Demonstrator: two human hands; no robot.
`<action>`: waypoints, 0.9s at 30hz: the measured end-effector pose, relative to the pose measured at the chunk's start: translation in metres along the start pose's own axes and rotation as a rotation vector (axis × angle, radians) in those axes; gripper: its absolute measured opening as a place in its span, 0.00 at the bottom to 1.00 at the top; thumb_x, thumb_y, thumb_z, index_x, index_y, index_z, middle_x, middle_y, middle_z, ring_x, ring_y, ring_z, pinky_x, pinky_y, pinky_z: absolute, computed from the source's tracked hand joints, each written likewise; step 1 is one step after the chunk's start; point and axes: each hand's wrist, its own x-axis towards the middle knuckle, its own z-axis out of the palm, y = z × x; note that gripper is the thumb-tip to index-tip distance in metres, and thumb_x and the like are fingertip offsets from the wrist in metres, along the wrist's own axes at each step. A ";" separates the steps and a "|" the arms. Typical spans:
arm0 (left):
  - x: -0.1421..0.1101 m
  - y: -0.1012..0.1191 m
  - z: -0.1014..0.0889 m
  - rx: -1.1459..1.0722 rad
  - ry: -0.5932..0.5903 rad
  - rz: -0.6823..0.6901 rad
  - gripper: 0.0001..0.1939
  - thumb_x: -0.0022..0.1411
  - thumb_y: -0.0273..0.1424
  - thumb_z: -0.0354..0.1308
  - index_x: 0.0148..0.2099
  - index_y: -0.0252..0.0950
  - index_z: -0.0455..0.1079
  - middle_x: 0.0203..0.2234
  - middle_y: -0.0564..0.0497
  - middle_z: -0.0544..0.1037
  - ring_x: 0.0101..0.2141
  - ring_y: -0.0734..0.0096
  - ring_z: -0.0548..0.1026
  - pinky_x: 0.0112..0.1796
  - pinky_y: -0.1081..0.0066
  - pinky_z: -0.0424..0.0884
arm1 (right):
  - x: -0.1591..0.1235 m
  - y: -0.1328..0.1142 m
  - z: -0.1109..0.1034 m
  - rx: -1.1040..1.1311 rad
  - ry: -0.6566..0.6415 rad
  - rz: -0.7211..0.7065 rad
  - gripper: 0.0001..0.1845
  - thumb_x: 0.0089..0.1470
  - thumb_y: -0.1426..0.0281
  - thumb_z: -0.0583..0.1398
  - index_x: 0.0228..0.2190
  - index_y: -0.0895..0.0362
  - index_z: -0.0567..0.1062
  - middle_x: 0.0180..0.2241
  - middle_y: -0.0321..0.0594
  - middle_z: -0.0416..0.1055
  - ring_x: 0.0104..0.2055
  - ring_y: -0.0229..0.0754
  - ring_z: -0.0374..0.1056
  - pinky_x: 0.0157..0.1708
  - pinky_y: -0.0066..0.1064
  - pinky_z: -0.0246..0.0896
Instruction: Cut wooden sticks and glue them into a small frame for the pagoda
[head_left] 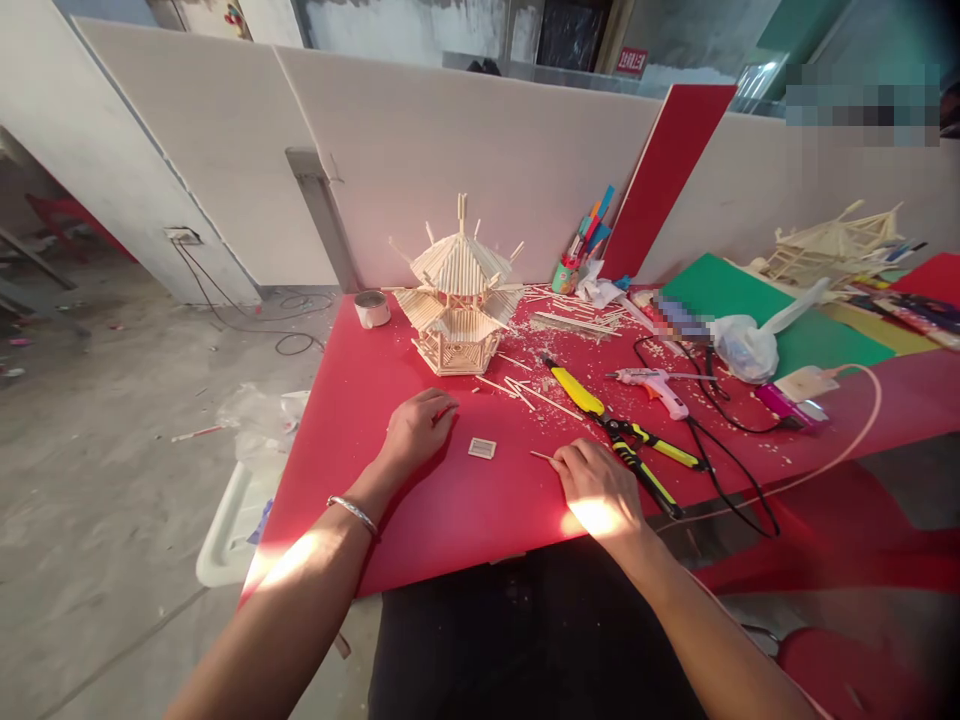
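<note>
My right hand [596,485] pinches a short thin wooden stick [539,455], which points left over the red tabletop. Curled above the table, my left hand [420,430] has its fingertips together; whatever they may hold is too small to make out. Between the hands lies a small rectangular frame of pale wood [481,448], touched by neither. Beyond them stands a pavilion model [459,300] built of round wooden sticks, with two tiers of roof. Loose sticks [521,392] are scattered in front of it and to its right.
Right of my right hand lie yellow-black pliers [645,480], a yellow utility knife [576,390] and a pink glue gun [656,388] with a black cord. A tin [372,310] stands left of the model. Farther right are a plastic bag [746,347] and a green sheet [817,325].
</note>
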 end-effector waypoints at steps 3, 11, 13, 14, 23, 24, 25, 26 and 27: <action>0.000 0.000 0.001 0.001 -0.025 0.003 0.08 0.63 0.28 0.56 0.36 0.37 0.78 0.34 0.49 0.81 0.31 0.70 0.77 0.31 0.74 0.69 | -0.004 -0.004 -0.005 0.098 0.000 -0.017 0.11 0.64 0.70 0.55 0.33 0.53 0.77 0.32 0.38 0.72 0.35 0.37 0.66 0.31 0.28 0.51; 0.001 -0.004 0.002 -0.007 -0.007 0.001 0.08 0.63 0.28 0.55 0.36 0.37 0.77 0.34 0.48 0.81 0.31 0.69 0.77 0.32 0.73 0.70 | -0.034 -0.011 -0.014 0.287 -0.015 -0.085 0.15 0.62 0.77 0.53 0.33 0.52 0.77 0.33 0.36 0.70 0.37 0.36 0.67 0.36 0.26 0.53; 0.001 -0.004 0.002 -0.015 -0.020 0.000 0.08 0.63 0.28 0.56 0.36 0.37 0.77 0.34 0.48 0.81 0.31 0.69 0.77 0.32 0.73 0.70 | -0.031 -0.013 -0.011 0.264 0.018 -0.070 0.14 0.62 0.76 0.54 0.32 0.52 0.77 0.33 0.36 0.71 0.38 0.36 0.67 0.34 0.26 0.52; 0.001 -0.003 0.002 -0.018 -0.019 0.001 0.08 0.63 0.28 0.56 0.36 0.37 0.77 0.34 0.48 0.81 0.31 0.69 0.77 0.32 0.73 0.70 | -0.028 -0.013 -0.010 0.249 0.029 -0.075 0.13 0.62 0.76 0.54 0.32 0.52 0.77 0.34 0.36 0.72 0.38 0.36 0.67 0.34 0.26 0.52; 0.001 -0.004 0.003 -0.009 -0.019 0.008 0.09 0.63 0.29 0.56 0.35 0.36 0.77 0.33 0.48 0.81 0.31 0.69 0.77 0.32 0.73 0.70 | -0.022 -0.009 -0.019 0.183 -0.007 -0.135 0.14 0.55 0.82 0.56 0.30 0.53 0.76 0.31 0.35 0.71 0.36 0.35 0.66 0.31 0.26 0.51; 0.001 -0.004 0.003 -0.006 -0.022 0.010 0.09 0.63 0.29 0.56 0.35 0.37 0.77 0.33 0.48 0.81 0.31 0.69 0.77 0.32 0.73 0.70 | -0.021 -0.009 -0.018 0.163 -0.004 -0.132 0.13 0.54 0.81 0.56 0.29 0.53 0.76 0.31 0.35 0.72 0.36 0.36 0.66 0.30 0.26 0.50; 0.001 -0.004 0.003 -0.003 -0.021 0.010 0.09 0.63 0.29 0.56 0.35 0.37 0.77 0.33 0.48 0.81 0.31 0.70 0.77 0.32 0.73 0.70 | -0.020 -0.008 -0.018 0.144 -0.004 -0.134 0.12 0.53 0.81 0.56 0.29 0.53 0.76 0.31 0.36 0.72 0.36 0.36 0.66 0.30 0.26 0.49; 0.001 -0.004 0.003 -0.001 -0.019 0.007 0.09 0.63 0.29 0.56 0.35 0.37 0.77 0.33 0.48 0.81 0.31 0.70 0.77 0.32 0.73 0.70 | -0.020 -0.006 -0.018 0.132 -0.013 -0.144 0.12 0.53 0.80 0.56 0.29 0.53 0.76 0.32 0.36 0.72 0.36 0.36 0.66 0.29 0.27 0.49; 0.001 -0.003 0.003 0.000 -0.015 0.004 0.09 0.63 0.29 0.55 0.35 0.37 0.77 0.33 0.48 0.81 0.30 0.70 0.77 0.32 0.73 0.70 | -0.020 -0.005 -0.019 0.132 -0.028 -0.158 0.12 0.54 0.80 0.56 0.29 0.52 0.76 0.32 0.36 0.72 0.36 0.36 0.66 0.29 0.27 0.48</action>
